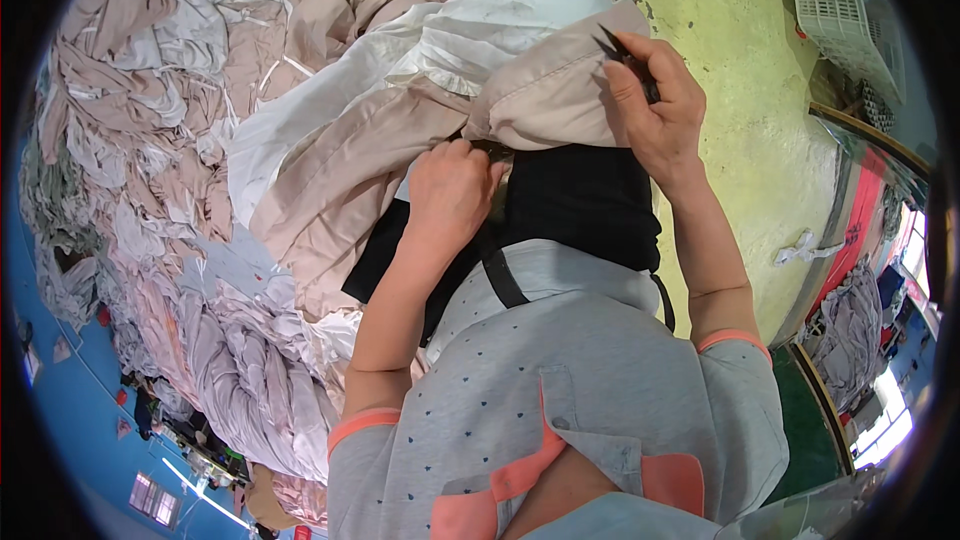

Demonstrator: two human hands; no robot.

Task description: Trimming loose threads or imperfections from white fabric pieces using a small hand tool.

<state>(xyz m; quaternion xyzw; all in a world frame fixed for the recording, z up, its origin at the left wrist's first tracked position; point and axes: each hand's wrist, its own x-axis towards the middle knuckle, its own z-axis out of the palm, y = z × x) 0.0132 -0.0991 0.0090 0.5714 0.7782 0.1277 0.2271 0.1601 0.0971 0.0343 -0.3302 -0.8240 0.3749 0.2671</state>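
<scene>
A beige garment piece (pixel 545 80) with a stitched seam and white fabric (pixel 330 100) lies across my lap, spreading to the left. My left hand (pixel 452 190) is closed on the beige fabric's near edge, fingers curled down, their tips hidden. Held in my right hand (pixel 660 105) is a pair of small black thread snips (pixel 608 45), the blades pointing up and left beside the fabric's right end. The blade tips look slightly apart. Black cloth (pixel 580 200) covers my lap under the garment.
Large heaps of beige and white fabric (pixel 150 130) fill the left side, with greyish-lilac fabric (pixel 260 380) nearer me. A worn yellow-green floor (pixel 740 70) lies to the right. A white plastic crate (pixel 840 15) stands far right, near a white scrap (pixel 805 248).
</scene>
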